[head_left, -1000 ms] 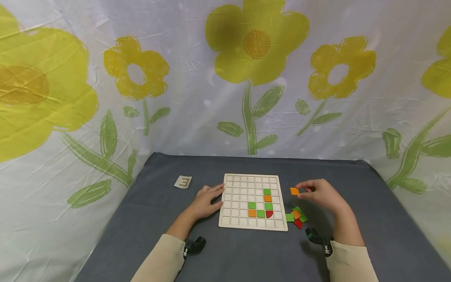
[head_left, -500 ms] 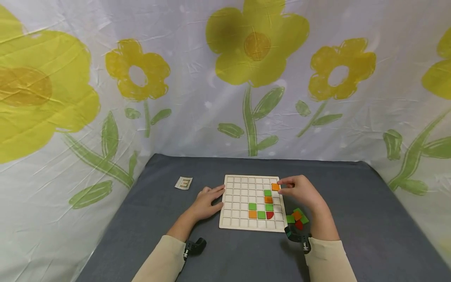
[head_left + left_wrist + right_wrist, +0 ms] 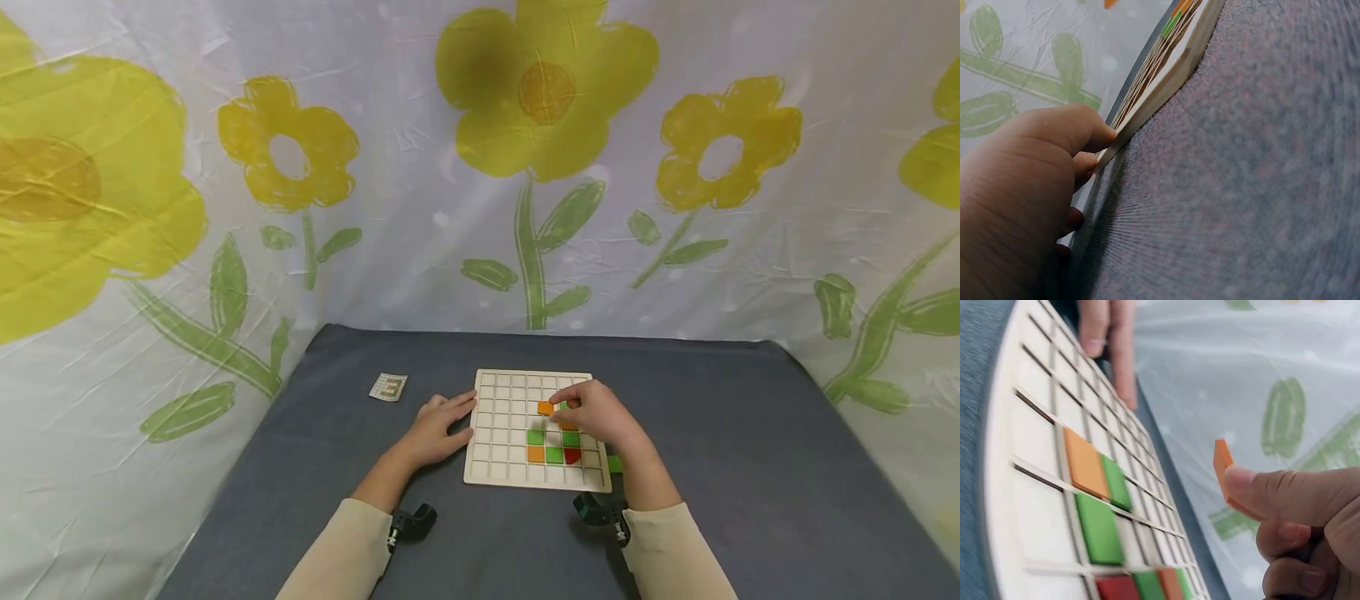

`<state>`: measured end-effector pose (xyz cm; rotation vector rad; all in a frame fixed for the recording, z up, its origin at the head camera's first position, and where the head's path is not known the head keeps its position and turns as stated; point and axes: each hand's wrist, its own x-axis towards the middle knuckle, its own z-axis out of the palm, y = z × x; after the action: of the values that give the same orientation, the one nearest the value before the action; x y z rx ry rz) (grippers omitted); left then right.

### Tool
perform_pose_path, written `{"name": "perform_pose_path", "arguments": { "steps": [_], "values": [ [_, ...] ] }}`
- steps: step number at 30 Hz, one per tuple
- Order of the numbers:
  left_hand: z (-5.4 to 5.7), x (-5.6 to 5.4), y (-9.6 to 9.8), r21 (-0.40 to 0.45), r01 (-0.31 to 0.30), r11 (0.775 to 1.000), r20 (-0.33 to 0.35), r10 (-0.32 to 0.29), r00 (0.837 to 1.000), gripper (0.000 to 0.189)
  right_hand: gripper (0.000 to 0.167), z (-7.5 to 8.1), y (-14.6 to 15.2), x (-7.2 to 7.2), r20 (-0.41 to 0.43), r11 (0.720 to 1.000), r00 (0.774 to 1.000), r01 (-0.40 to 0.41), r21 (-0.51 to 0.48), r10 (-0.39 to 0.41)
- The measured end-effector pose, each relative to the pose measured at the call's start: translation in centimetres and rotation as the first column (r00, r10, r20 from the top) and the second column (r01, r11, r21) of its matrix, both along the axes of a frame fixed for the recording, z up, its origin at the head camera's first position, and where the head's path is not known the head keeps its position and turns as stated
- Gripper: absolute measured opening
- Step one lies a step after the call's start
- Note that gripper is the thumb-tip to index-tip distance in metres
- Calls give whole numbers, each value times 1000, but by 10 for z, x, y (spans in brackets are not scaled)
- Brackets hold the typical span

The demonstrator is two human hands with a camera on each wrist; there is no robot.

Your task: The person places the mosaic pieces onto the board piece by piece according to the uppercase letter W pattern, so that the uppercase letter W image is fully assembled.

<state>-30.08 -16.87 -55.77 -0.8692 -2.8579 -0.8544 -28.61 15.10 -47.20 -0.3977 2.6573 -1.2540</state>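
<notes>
Between thumb and forefinger, my right hand pinches an orange square tile, held over the white grid board. The right wrist view has that tile raised off the board, partly covered by the thumb. Several tiles sit in the board's cells: a green tile, an orange tile and a red rounded tile among them. At the board's left edge, my left hand rests with fingers extended, fingertips touching the rim, as the left wrist view also shows.
A small printed card lies on the dark tablecloth, left of the board. A loose green tile lies by the board's right edge, partly behind the right forearm. A flower-printed curtain stands behind the table.
My right hand has carried the orange tile leftward from beside the board to above its grid. The right forearm now covers most of the loose tile pile. My left hand stays put.
</notes>
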Motion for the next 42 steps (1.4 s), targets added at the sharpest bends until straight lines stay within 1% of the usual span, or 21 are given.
{"name": "perform_pose_path", "arguments": {
  "steps": [5,12,16,22,27,32,34,37,42],
  "values": [
    [1,0,-1,-6,-8,1000,1,8,1000,56,22,-11,-14,-1,32,1000,999,-12,6,12],
    [2,1,0,4,-6,1000,-2,6,1000,56,20,-25,-26,-1,55,993,996,57,101,-63],
    [2,1,0,-3,-10,1000,1,10,1000,57,21,-27,-30,-1,61,990,995,75,121,-82],
    [0,0,0,-7,-17,1000,0,17,1000,57,15,-28,-30,-2,3,987,996,86,139,-87],
    [-1,-1,0,-1,-12,1000,4,12,1000,57,6,-28,-31,-1,-62,974,992,122,190,-112],
    [0,0,0,7,-10,1000,16,10,1000,57,5,-31,-33,-2,-108,959,985,158,236,-136],
    [0,0,0,8,-10,1000,20,10,1000,58,5,-32,-33,-3,-113,956,984,162,244,-138],
    [0,0,0,9,-14,1000,18,13,1000,57,6,-33,-32,-3,-115,959,985,156,235,-132],
    [-1,0,0,5,-18,1000,14,18,1000,57,11,-30,-20,-3,-112,975,986,141,173,-122]
  ]
}}
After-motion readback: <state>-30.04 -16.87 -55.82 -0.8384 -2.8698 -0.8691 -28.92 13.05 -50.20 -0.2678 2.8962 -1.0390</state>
